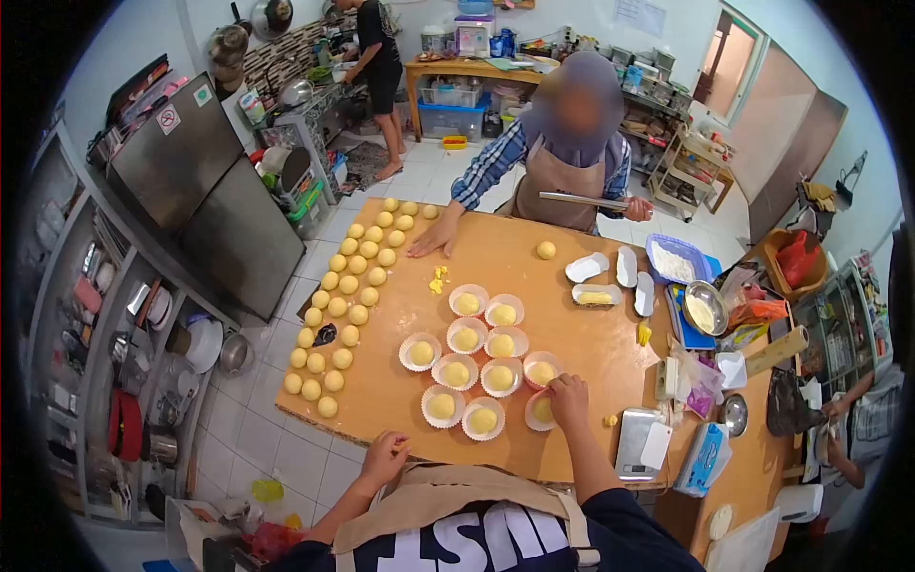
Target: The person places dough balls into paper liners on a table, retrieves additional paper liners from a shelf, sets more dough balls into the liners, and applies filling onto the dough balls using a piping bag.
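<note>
My right hand (570, 400) reaches over the table, its fingers bent at the rim of a white paper baking cup (534, 421) with a yellow dough ball (543, 410) in it. Near the front edge, my left hand (385, 459) is closed, fingertips pressed together; whatever is in them cannot be made out. Several more paper cups (483, 435), each with a dough ball, stand grouped in front of me. Loose dough balls (349, 284) lie in rows along the table's left side. Small yellow dough scraps (437, 279) lie mid-table.
Across the table (515, 248), a co-worker holds a metal bar-shaped tool (583, 199), the other hand (437, 234) flat on the wood. White oblong paper cases (587, 268), a blue basket of flour (675, 259), a steel bowl (704, 310) and a scale (640, 444) stand at right.
</note>
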Demonstrator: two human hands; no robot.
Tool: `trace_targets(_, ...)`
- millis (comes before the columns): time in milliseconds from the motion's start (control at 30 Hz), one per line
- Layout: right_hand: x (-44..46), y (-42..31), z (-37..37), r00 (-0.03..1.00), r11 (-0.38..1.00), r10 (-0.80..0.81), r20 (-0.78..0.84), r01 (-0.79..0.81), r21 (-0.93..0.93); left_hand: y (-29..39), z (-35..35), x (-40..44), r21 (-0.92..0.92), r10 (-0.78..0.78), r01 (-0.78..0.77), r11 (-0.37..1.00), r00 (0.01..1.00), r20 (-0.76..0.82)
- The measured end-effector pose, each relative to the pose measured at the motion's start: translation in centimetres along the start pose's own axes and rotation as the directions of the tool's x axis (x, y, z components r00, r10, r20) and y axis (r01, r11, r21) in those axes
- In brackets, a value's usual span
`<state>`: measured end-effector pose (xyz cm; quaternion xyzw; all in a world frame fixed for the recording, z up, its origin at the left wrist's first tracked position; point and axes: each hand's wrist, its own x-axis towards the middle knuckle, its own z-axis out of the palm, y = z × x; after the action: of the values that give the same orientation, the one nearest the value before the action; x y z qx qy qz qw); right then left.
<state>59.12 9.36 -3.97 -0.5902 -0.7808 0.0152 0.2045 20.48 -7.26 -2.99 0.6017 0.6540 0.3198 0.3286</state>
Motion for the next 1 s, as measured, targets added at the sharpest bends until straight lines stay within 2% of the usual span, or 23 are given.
trace_targets(200, 5.4, 3.1, -0.7, 0.996, 1.0, -0.017, -0.09, 0.018, 0.011, -1.2, 0.8, -1.7, 0.055, -0.046, 0.049, 0.997, 0.997, -0.054)
trace_targets(400, 10.4, 4.2, 0.7, 0.998, 0.999, -0.048, -0.041, 0.048, -0.008, -0.3, 0.9, -2.6, 0.09, -0.099, 0.106, 0.99, 0.991, -0.086)
trace_targets(500, 11.4, 3.9, 2.2, 1.0, 1.0, -0.01, -0.009, 0.01, -0.013, -0.1, 1.0, -2.8, 0.091, -0.121, 0.13, 0.987, 0.987, -0.104)
trace_targets(700, 8.7, 2.6, 1.7, 0.998, 0.972, 0.062, -0.02, -0.056, 0.228, -0.6, 1.2, -3.4, 0.09, -0.135, 0.144, 0.985, 0.986, -0.097)
trace_targets(800, 5.2, 1.2, 1.7, 0.995, 0.979, 0.071, 0.07, -0.083, 0.184, -0.8, 1.1, -3.2, 0.104, -0.114, 0.121, 0.987, 0.991, -0.071)
trace_targets(900, 2.9, -1.0, 0.3, 0.996, 0.997, 0.005, 0.09, -0.012, 0.071, 0.6, 0.7, -2.7, 0.086, -0.098, 0.102, 0.991, 0.994, -0.05)
trace_targets(1000, 2.3, -1.3, 1.5, 0.998, 0.999, -0.044, 0.037, 0.042, 0.033, 1.5, 0.5, -2.1, 0.069, -0.1, 0.101, 0.992, 0.995, -0.023)
